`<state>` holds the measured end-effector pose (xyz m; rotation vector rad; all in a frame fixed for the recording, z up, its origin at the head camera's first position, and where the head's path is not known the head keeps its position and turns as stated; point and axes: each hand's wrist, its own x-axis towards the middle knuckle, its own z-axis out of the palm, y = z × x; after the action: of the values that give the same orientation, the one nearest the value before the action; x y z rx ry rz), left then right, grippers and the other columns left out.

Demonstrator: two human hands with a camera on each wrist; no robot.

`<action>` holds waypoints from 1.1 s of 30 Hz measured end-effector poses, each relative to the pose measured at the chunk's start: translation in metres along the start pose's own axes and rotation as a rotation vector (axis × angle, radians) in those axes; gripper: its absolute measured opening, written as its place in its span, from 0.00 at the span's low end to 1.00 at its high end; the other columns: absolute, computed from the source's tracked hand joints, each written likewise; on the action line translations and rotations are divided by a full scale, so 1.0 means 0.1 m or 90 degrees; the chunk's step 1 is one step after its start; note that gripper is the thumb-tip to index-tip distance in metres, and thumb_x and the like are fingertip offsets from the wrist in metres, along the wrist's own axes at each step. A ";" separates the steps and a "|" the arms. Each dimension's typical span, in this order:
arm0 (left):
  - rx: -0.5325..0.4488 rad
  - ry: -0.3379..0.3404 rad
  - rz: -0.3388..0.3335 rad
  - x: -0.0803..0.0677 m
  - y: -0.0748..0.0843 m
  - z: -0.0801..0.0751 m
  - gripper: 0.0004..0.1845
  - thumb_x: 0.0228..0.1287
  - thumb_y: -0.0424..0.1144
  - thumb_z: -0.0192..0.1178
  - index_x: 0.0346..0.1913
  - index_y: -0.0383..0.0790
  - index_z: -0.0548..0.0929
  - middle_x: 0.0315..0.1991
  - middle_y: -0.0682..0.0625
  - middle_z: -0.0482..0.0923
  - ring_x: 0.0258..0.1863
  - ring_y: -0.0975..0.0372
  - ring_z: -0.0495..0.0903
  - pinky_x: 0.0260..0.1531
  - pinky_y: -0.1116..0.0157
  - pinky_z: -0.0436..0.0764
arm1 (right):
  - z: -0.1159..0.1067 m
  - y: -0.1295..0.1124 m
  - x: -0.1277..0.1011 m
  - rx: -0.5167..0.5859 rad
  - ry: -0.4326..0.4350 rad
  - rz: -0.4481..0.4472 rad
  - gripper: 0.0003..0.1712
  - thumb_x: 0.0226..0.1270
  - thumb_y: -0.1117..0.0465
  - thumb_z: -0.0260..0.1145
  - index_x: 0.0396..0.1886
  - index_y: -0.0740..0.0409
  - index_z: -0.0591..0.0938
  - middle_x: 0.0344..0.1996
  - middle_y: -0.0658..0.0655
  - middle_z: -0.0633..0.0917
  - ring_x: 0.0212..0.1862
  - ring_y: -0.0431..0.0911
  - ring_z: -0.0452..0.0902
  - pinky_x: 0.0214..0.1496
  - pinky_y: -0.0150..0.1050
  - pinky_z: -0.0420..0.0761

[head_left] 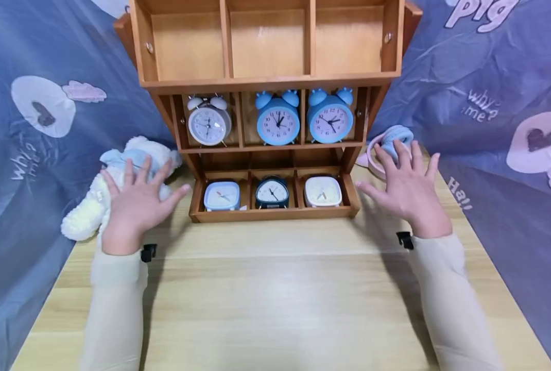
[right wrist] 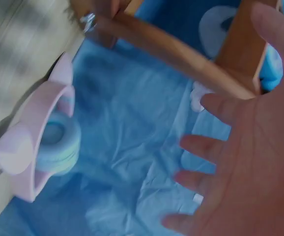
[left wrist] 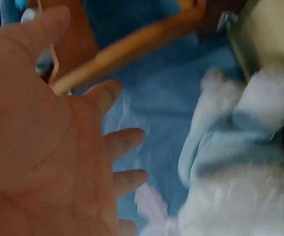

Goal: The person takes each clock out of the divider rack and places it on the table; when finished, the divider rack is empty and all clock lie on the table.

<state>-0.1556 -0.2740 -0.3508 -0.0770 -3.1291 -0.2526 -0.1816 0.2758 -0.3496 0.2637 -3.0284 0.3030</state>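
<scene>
Left edge: white plush toy (head_left: 97, 206) with a pale blue garment lies on the desk (head_left: 275, 299), long axis running from near-left to far-right, head toward the shelf unit.

Left hand (head_left: 134, 203) hovers palm down with fingers spread wide, holding nothing. In the head view it overlaps the plush's near side; contact cannot be told. The left wrist view shows the palm (left wrist: 39, 142) open, with the plush (left wrist: 240, 167) just beside the fingertips, a strip of blue cloth between them.

Centre: wooden shelf unit (head_left: 266, 82) standing on the desk. Top row of compartments bare. Middle row holds a white twin-bell alarm clock (head_left: 209, 122) and two blue ones (head_left: 278, 121) (head_left: 330, 119). Bottom tray holds three small clocks: pale blue (head_left: 222, 196), dark (head_left: 272, 192), white (head_left: 323, 191).

Right hand (head_left: 407, 188) also spread and holding nothing, raised beside the tray's right end. Pink and blue headphones (head_left: 389, 144) lie just beyond its fingertips, nearer this hand than the other; the right wrist view shows them (right wrist: 39, 142) well left of the fingers (right wrist: 201, 145).

Surface: pale wood-grain desk. Blue printed cloth (head_left: 39, 129) hangs around three sides.
</scene>
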 end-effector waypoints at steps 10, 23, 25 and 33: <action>-0.234 0.060 0.082 0.10 0.01 0.40 0.44 0.69 0.61 0.62 0.78 0.41 0.63 0.70 0.34 0.69 0.61 0.41 0.75 0.60 0.41 0.74 | 0.28 -0.32 0.14 0.121 -0.057 -0.189 0.40 0.69 0.41 0.68 0.72 0.59 0.73 0.65 0.67 0.77 0.68 0.63 0.71 0.70 0.62 0.70; -0.282 -0.092 0.043 0.21 0.03 0.71 0.59 0.57 0.70 0.68 0.80 0.35 0.57 0.78 0.33 0.58 0.69 0.40 0.70 0.66 0.40 0.72 | 0.80 -0.66 0.22 0.239 -0.017 -0.028 0.51 0.55 0.40 0.79 0.71 0.63 0.71 0.67 0.69 0.70 0.65 0.61 0.68 0.69 0.59 0.72; -0.278 -0.100 0.041 0.21 0.03 0.71 0.61 0.55 0.70 0.69 0.80 0.35 0.56 0.79 0.33 0.56 0.73 0.39 0.65 0.70 0.39 0.68 | 0.82 -0.69 0.23 0.242 -0.019 -0.024 0.52 0.55 0.40 0.79 0.71 0.64 0.70 0.67 0.69 0.69 0.65 0.61 0.68 0.70 0.59 0.72; -0.276 -0.126 0.030 0.21 0.04 0.71 0.62 0.54 0.68 0.71 0.82 0.37 0.53 0.81 0.35 0.53 0.79 0.38 0.53 0.75 0.38 0.60 | 0.78 -0.79 0.28 0.200 -0.082 0.013 0.60 0.53 0.37 0.78 0.74 0.69 0.65 0.70 0.72 0.65 0.67 0.63 0.67 0.71 0.59 0.71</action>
<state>-0.1766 -0.2578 -0.4205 -0.1860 -3.1926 -0.9726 -0.2000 0.1792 -0.4079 0.2818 -3.0987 0.7958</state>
